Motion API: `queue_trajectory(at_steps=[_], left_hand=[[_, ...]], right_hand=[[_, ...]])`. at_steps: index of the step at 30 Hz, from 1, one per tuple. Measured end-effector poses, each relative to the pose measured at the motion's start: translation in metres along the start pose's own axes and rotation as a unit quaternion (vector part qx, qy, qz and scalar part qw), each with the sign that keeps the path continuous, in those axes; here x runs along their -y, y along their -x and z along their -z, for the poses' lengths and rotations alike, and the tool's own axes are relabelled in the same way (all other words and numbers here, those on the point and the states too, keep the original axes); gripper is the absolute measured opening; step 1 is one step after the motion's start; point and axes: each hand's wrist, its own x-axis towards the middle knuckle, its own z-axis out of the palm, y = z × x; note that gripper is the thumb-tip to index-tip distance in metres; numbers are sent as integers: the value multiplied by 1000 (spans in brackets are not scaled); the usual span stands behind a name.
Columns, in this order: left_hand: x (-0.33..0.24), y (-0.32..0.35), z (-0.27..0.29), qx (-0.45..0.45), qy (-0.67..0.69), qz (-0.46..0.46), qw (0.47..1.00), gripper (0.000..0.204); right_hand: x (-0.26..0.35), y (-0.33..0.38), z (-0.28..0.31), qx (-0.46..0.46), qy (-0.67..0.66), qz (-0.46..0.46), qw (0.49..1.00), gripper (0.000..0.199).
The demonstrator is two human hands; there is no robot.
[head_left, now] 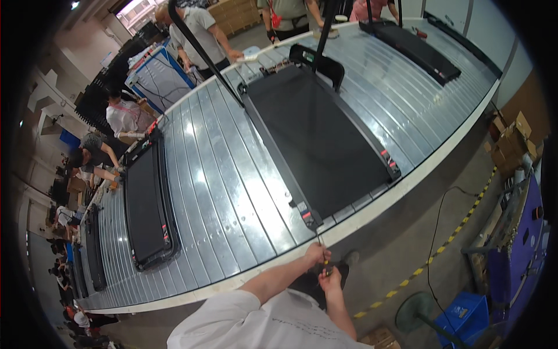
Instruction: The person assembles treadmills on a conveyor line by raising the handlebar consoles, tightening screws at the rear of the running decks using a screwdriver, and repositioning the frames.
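Observation:
A black treadmill (318, 131) lies on the metal slatted conveyor, its near end close to the front edge. Just off the near left corner of that treadmill, my left hand (315, 254) is closed around the slim shaft of what looks like a screwdriver (326, 264). Its thin tip points up toward the treadmill's end; whether it touches cannot be made out. Lower and slightly right, my right hand (330, 280) is closed on the dark and yellow handle end, partly hidden by the fingers.
The conveyor (218, 232) has a pale front rim. Another treadmill (146, 200) lies left, and a further one (415, 49) at far right. Several people work along the far side. Cardboard boxes (511, 142), a blue bin (465, 314) and a green round stand (414, 311) are at right.

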Motion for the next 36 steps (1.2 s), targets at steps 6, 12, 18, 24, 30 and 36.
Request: queue_trajectory(at_steps=[6, 12, 18, 24, 30, 36], left_hand=[[0, 3, 1, 8, 59, 8, 998, 25], [1, -3, -12, 29, 30, 19, 999, 23], [16, -20, -30, 12, -15, 19, 1000, 21], [-38, -22, -102, 39, 91, 19, 995, 18], [-20, -50, -101, 4, -115, 40, 993, 22], [-36, -38, -98, 20, 37, 15, 999, 23]], right_hand=[[8, 31, 32, -55, 482, 357, 799, 47], [0, -28, 55, 211, -28, -46, 976, 40], [23, 75, 5, 70, 155, 151, 974, 41], [117, 90, -16, -62, 474, 441, 759, 35], [106, 18, 12, -92, 8, 7, 996, 35], [134, 112, -42, -94, 545, 429, 714, 47]])
